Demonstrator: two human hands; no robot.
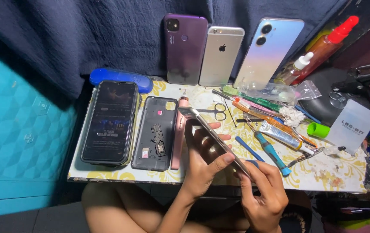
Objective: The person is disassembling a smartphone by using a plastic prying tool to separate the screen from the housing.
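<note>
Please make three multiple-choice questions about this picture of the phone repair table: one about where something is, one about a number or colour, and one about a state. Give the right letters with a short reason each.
1. Where is the small pair of scissors?
A. On the table, behind the phone that is held
B. In the left hand
C. On the floor

2. How many phones lean upright against the dark cloth?
A. One
B. Three
C. Five

3. What is the state of the phone in the dark case at the left?
A. Screen lit
B. Screen removed
C. Face down

Answers:
1 A: the scissors lie on the table beyond the phone held by the left hand and right hand.
2 B: a purple phone, a silver phone and a pale blue phone stand there.
3 A: its screen shows a picture.
</note>
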